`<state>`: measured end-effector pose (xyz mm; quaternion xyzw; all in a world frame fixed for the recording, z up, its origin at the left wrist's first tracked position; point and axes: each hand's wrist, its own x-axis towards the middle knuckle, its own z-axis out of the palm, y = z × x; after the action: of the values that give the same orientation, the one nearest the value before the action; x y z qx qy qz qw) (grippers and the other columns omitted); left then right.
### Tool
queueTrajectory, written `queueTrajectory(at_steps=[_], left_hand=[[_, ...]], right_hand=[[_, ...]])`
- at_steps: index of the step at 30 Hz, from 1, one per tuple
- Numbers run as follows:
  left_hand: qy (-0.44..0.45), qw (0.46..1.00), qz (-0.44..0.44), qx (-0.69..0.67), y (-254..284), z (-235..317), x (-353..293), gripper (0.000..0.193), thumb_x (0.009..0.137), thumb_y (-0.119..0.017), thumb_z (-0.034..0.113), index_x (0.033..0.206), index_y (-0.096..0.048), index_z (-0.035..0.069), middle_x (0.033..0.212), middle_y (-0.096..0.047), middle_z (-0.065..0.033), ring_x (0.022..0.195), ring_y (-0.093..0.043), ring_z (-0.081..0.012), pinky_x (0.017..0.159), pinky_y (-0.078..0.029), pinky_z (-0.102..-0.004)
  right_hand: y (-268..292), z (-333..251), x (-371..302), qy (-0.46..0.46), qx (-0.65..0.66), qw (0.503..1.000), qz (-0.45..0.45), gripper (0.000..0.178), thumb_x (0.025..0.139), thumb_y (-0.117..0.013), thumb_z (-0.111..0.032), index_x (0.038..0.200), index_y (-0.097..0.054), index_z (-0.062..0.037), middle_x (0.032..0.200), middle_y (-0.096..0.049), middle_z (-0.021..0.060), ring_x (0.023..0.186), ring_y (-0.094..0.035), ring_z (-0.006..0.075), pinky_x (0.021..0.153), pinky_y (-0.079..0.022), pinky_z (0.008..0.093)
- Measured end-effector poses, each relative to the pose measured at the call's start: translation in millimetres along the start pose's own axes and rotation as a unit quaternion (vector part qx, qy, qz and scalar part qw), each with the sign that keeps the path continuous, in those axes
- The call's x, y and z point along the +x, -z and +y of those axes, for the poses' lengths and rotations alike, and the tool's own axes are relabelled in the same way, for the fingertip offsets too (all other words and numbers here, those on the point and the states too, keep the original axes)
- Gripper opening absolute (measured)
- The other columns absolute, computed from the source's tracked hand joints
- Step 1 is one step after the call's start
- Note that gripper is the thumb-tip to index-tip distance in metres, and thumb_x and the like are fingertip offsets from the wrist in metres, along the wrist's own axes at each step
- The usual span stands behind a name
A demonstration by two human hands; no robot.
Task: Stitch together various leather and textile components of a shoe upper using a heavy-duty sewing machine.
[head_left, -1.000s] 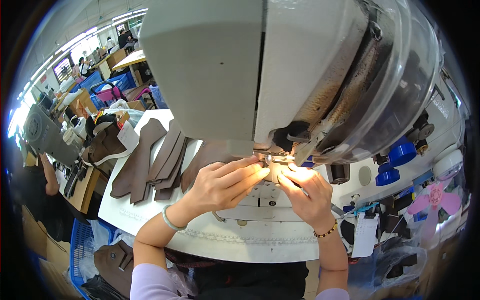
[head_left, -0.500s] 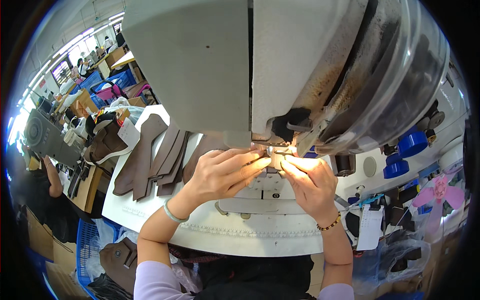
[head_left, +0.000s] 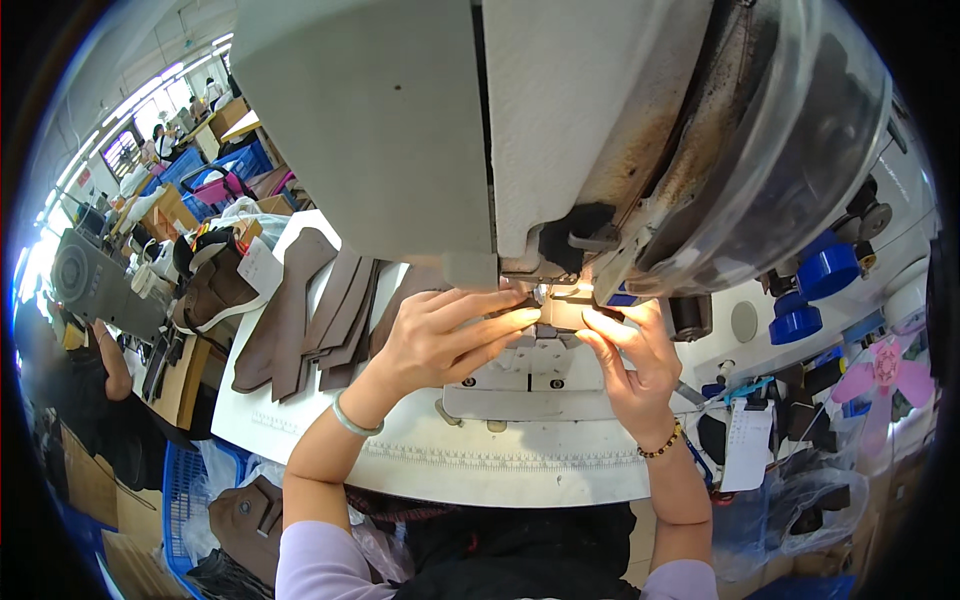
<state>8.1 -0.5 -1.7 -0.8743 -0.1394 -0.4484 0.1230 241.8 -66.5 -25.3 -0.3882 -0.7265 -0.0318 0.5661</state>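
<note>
Slightly farther right than half a second ago, the right hand (head_left: 640, 365) now bares more of the small brown piece (head_left: 563, 314) under the lit needle area of the sewing machine (head_left: 370, 140). Its forefinger reaches the piece's right edge, with the thumb just below; I cannot tell whether that grip pinches anything. On the other side, the left hand (head_left: 440, 335) lays its bunched fingertips at the piece's left edge (its thumb is hidden, so I cannot tell whether that grip is clamped). Brown cut pieces (head_left: 345, 315) lie overlapping on the white bench (head_left: 540, 480), left of that hand; beyond them sits a brown shoe (head_left: 220, 290).
</note>
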Motion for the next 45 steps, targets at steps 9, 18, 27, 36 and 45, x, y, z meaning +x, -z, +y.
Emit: queueTrajectory(at_steps=[9,18,27,36,45], left_hand=[[-0.026,1.0,0.013,0.004,-1.8,-3.8,-2.6,0.029,0.077,-0.072,0.017,0.106,-0.072,0.017,0.109,-0.069,-0.0011,0.068,-0.062,-0.0088,0.049,-0.043,-0.0217],[-0.035,0.999,0.004,0.011,0.4,-4.1,-1.1,0.03,0.076,-0.071,0.015,0.107,-0.072,0.015,0.106,-0.068,-0.0011,0.068,-0.062,-0.0105,0.05,-0.044,-0.0231],[0.004,1.0,0.007,-0.019,-4.2,-5.8,-4.2,0.03,0.076,-0.074,0.014,0.105,-0.072,0.008,0.101,-0.068,-0.0062,0.078,-0.063,-0.0186,0.061,-0.05,-0.0302],[0.064,0.997,-0.025,-0.039,-3.9,-0.6,-5.9,0.038,0.072,-0.075,0.011,0.108,-0.069,0.004,0.099,-0.068,-0.0075,0.076,-0.062,-0.0205,0.067,-0.052,-0.0311],[0.056,0.998,-0.019,-0.017,-5.5,0.6,-6.1,0.037,0.073,-0.079,0.016,0.106,-0.069,0.003,0.099,-0.068,-0.0093,0.08,-0.063,-0.0205,0.07,-0.052,-0.0312]], right_hand=[[0.9,7.2,-4.3,0.008,-0.036,0.999,0.002,0.025,0.076,-0.078,-0.002,0.101,-0.072,-0.0027,0.091,-0.069,0.0096,0.076,-0.063,0.0164,0.067,-0.049,0.025],[0.0,9.3,-2.5,-0.029,0.002,1.0,-0.001,0.017,0.08,-0.075,-0.002,0.097,-0.071,-0.0022,0.088,-0.07,0.0091,0.076,-0.062,0.0145,0.069,-0.048,0.0245],[-0.9,19.9,1.2,-0.08,0.03,0.996,-0.014,0.006,0.087,-0.068,-0.005,0.091,-0.073,-0.0039,0.084,-0.068,0.0047,0.078,-0.06,0.013,0.074,-0.047,0.027],[-5.3,25.0,0.1,-0.108,0.08,0.991,-0.004,0.008,0.089,-0.066,-0.003,0.092,-0.073,-0.0027,0.087,-0.068,0.0038,0.082,-0.06,0.0131,0.077,-0.047,0.0275],[-6.5,23.2,2.5,-0.089,0.071,0.993,0.012,0.008,0.088,-0.066,-0.003,0.09,-0.074,-0.002,0.085,-0.067,0.0029,0.08,-0.058,0.0124,0.076,-0.047,0.0264]])
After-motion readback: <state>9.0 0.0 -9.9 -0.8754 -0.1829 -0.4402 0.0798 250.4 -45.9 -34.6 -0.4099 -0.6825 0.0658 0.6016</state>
